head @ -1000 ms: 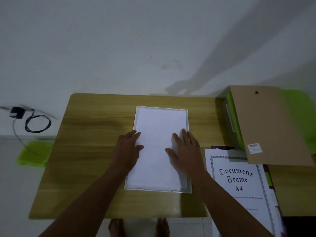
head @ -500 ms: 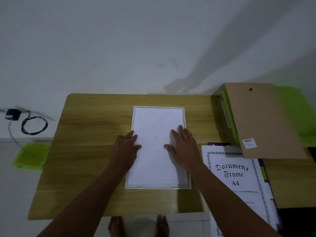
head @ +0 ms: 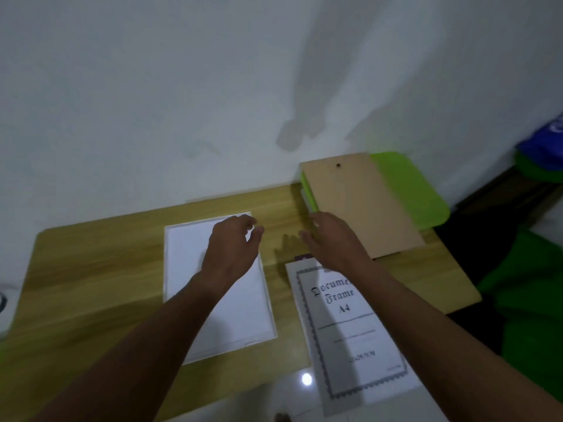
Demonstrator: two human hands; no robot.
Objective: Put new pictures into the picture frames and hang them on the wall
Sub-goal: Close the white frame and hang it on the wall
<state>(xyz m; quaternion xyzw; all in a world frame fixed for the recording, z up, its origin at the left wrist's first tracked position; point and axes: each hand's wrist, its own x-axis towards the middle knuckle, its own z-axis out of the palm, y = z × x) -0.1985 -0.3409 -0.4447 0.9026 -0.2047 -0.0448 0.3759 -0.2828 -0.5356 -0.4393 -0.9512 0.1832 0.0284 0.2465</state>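
1. Frame point(head: 219, 287), paper in, lies on the worktop point(head: 91, 269).
2. Our hands, left point(head: 230, 254) and right point(head: 332, 239), have lifted off it, empty, fingers loosely spread.
3. Right nears the backing board point(head: 362, 205): backing probably follows.

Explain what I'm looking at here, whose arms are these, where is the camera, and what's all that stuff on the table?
There is no machine here. A person wears one camera on their head, so the single view looks forward and down at their own bare arms.

They stand at a wooden table against a white wall. On it lies a white picture frame with a white sheet in it. Beside it lies a printed insert reading "Document Frame A4", hanging partly over the table's near edge. Further back, a brown backing board rests on a bright green tray or lid.

The left hand hovers over the frame's far right corner, fingers loosely curled. The right hand reaches, open, towards the backing board. Neither hand holds anything.
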